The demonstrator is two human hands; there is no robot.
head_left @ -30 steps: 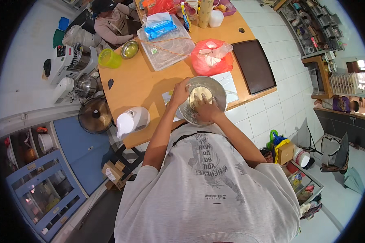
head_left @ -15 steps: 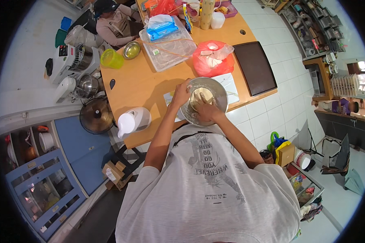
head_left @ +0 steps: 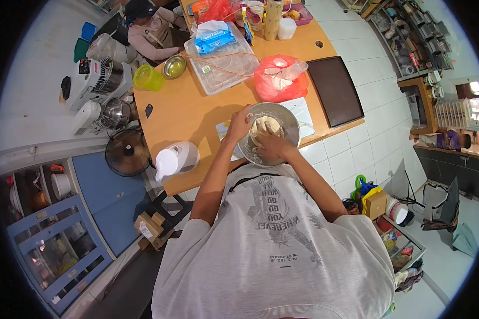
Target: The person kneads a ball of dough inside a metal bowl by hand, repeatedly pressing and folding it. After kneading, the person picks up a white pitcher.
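Observation:
A metal mixing bowl (head_left: pixel 291 123) stands at the near edge of the wooden table, tilted a little towards me. Inside it lies a pale round lump of dough (head_left: pixel 260 123), with floury smears on the bowl wall. My left hand (head_left: pixel 240 124) grips the bowl's left rim, its thumb side hidden behind the edge. Down in the bowl, my right hand (head_left: pixel 271 145) presses on the dough with fingers spread. Under the bowl, a white patterned sheet or board (head_left: pixel 305 117) sticks out on both sides.
A white pitcher (head_left: pixel 167 162) stands left, a red plastic bag (head_left: pixel 266 87) just beyond the bowl, a dark tray (head_left: pixel 334 90) to the right. Farther back are a clear lidded container (head_left: pixel 218 77), a wipes pack (head_left: pixel 214 40) and a yellow-green tub (head_left: pixel 148 78). A person (head_left: pixel 151 40) sits far left.
The whole view has shifted very slightly. My right hand stays on the dough with a small shift of its fingers, and my left hand keeps its hold on the rim.

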